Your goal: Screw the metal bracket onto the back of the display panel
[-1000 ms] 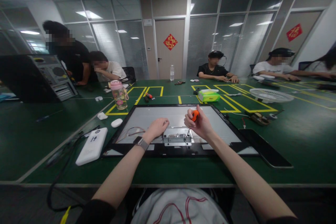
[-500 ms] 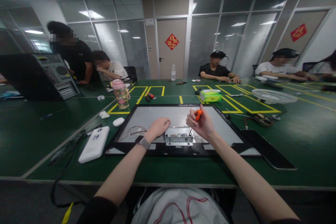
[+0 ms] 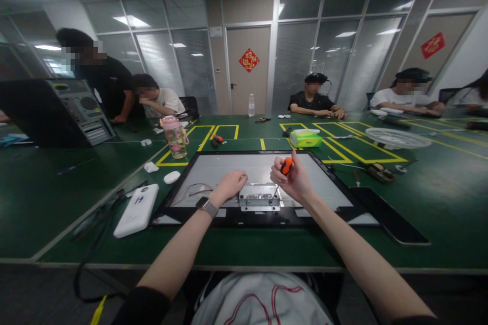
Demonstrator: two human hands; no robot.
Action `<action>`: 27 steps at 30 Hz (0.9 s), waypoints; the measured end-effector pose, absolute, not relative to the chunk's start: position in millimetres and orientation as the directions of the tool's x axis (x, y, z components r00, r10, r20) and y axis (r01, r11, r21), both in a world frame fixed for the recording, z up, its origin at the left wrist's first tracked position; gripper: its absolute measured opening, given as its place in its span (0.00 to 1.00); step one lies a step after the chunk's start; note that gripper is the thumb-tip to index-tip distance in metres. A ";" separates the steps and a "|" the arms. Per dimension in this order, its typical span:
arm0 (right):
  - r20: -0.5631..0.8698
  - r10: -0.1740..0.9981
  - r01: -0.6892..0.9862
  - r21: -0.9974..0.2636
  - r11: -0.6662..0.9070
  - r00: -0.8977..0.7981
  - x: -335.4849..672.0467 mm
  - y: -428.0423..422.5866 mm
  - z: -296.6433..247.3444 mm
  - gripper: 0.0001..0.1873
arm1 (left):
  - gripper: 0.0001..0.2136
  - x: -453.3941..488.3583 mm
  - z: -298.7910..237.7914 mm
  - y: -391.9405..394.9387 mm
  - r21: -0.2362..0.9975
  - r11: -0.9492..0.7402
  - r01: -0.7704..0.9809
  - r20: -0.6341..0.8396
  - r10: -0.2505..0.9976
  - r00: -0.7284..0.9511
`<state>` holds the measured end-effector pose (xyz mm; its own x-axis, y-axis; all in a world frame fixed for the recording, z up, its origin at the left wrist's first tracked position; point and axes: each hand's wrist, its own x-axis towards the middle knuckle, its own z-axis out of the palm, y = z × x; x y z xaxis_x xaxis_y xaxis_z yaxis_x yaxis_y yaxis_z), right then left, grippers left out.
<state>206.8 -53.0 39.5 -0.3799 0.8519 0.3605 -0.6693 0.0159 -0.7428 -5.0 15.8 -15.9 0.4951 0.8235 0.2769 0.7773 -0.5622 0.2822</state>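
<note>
A display panel with a black frame lies face-down or face-up, I cannot tell which, on the green table before me. Near its close edge sits a metal bracket carrying a small circuit board. My right hand grips a screwdriver by its orange and black handle, thumb pointing up. The shaft slants down to the bracket's right end. At the bracket's upper left corner rests my left hand, its fingers curled and their tips hidden. Thin wires run across the panel left of that hand.
Left of the panel lie a white power bank, a white case and black cables. A pink-lidded bottle stands behind. To the right are a black phone-like slab and a green tissue pack. Several people sit or stand around the table.
The screwdriver handle has turned slightly in my right hand, its tip staying at the bracket. My left hand has not moved. The standing person at the left has shifted leftward.
</note>
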 end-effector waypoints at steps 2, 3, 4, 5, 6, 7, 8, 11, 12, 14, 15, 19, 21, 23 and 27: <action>0.360 0.855 -0.671 -0.741 0.018 -0.373 206.5 -52.7 38.6 0.30 | 0.15 -5.3 -16.0 16.0 0.286 -0.561 0.777 0.275 0.825 0.494; 0.356 0.857 -0.672 -0.740 0.015 -0.373 206.3 -52.7 38.2 0.28 | 0.15 -5.3 -16.1 16.1 0.289 -0.562 0.775 0.274 0.824 0.495; 0.352 0.859 -0.673 -0.740 0.012 -0.372 206.2 -52.8 37.9 0.27 | 0.15 -5.4 -16.1 16.1 0.292 -0.562 0.774 0.275 0.824 0.495; 0.348 0.860 -0.673 -0.739 0.008 -0.372 206.0 -52.9 37.7 0.27 | 0.15 -5.4 -16.1 16.0 0.295 -0.564 0.771 0.275 0.823 0.496; 0.344 0.862 -0.673 -0.739 0.005 -0.371 206.0 -53.1 37.6 0.26 | 0.15 -5.3 -15.9 15.8 0.297 -0.564 0.770 0.275 0.823 0.497; 0.340 0.864 -0.673 -0.740 0.002 -0.371 205.9 -53.3 37.6 0.26 | 0.15 -5.2 -15.7 15.6 0.298 -0.564 0.770 0.276 0.823 0.496; 0.336 0.866 -0.673 -0.740 -0.001 -0.371 205.9 -53.4 37.8 0.26 | 0.15 -5.1 -15.4 15.2 0.298 -0.563 0.771 0.276 0.824 0.495; 0.330 0.868 -0.673 -0.740 -0.006 -0.371 206.1 -53.4 38.7 0.27 | 0.14 -4.9 -14.3 14.2 0.289 -0.562 0.775 0.274 0.824 0.495; 0.329 0.870 -0.671 -0.741 -0.004 -0.368 206.1 -53.4 39.1 0.28 | 0.15 -4.9 -14.1 14.0 0.285 -0.562 0.776 0.275 0.824 0.496; 0.324 0.875 -0.665 -0.747 0.003 -0.360 206.1 -53.5 40.0 0.28 | 0.15 -4.9 -14.0 13.9 0.281 -0.562 0.778 0.273 0.824 0.496; 0.320 0.878 -0.660 -0.751 0.007 -0.355 206.1 -53.6 40.4 0.29 | 0.14 -5.0 -14.2 14.1 0.280 -0.560 0.779 0.272 0.825 0.495; 0.315 0.889 -0.651 -0.758 0.025 -0.333 205.9 -54.1 41.4 0.30 | 0.15 -5.0 -15.0 14.7 0.284 -0.552 0.784 0.265 0.831 0.489; 0.323 0.888 -0.656 -0.754 0.033 -0.327 205.8 -53.7 41.4 0.30 | 0.15 -4.7 -14.5 14.3 0.287 -0.549 0.785 0.265 0.833 0.486; 0.331 0.885 -0.663 -0.748 0.033 -0.329 205.9 -53.0 41.1 0.29 | 0.14 -4.3 -13.4 13.5 0.289 -0.548 0.785 0.263 0.834 0.485; 0.338 0.875 -0.681 -0.732 0.014 -0.346 206.2 -52.5 40.3 0.27 | 0.14 -4.1 -11.6 12.2 0.288 -0.552 0.783 0.255 0.832 0.493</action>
<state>206.2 -52.5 40.3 -0.3459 0.8751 0.3385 -0.6809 0.0141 -0.7322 -4.1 12.2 -11.6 0.4930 0.8319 0.2548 0.7825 -0.5520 0.2880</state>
